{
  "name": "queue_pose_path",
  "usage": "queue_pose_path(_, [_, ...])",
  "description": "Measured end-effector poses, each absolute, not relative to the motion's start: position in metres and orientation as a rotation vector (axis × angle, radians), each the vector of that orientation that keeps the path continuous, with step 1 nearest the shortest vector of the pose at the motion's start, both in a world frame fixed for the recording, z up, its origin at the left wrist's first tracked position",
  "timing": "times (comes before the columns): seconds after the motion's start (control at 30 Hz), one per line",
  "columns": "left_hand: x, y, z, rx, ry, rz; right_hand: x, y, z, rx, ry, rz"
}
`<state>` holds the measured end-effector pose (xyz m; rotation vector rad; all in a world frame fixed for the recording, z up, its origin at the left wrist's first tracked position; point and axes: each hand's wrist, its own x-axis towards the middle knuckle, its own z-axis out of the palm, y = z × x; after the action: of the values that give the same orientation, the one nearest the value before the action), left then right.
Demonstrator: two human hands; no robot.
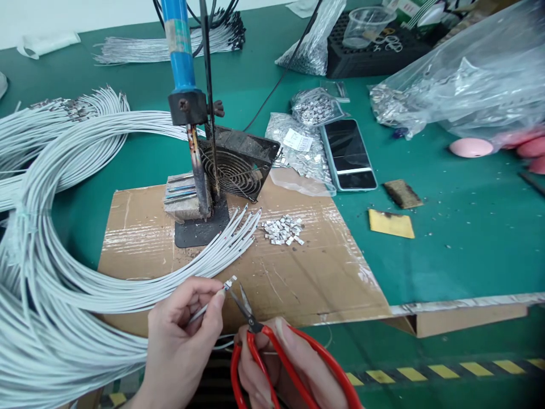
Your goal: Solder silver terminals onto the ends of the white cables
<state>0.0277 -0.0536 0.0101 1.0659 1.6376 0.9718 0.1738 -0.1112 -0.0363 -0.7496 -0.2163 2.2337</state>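
My left hand point(185, 329) pinches a white cable point(198, 313) close to its end, where a small silvery metal terminal point(230, 282) sticks out past the thumb and finger. My right hand point(289, 363) is wrapped round red-handled scissors point(272, 335). Their pointed blades stand apart, just right of the terminal. Beyond both hands, a thick bundle of white cables point(170, 287) curves in from the left and ends on a cardboard sheet point(306, 289). A small heap of metal terminals point(283, 229) lies to the right of the bundle's ends.
A blue soldering iron point(182, 62) hangs upright in a stand, with a black fan point(240, 165) beside it. Farther right lie a phone point(349, 153), bags of metal parts point(298, 145), a yellow sponge point(390, 223) and a large plastic bag point(464, 79). The table edge point(468, 302) runs at front right.
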Motion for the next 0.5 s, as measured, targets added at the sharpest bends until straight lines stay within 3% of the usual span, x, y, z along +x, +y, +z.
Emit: queue_pose_path(0.5, [0.0259,-0.0529,0.0098,1.151,1.666,0.948,0.1773,-0.1045,-0.0307,-0.810,-0.164,2.285])
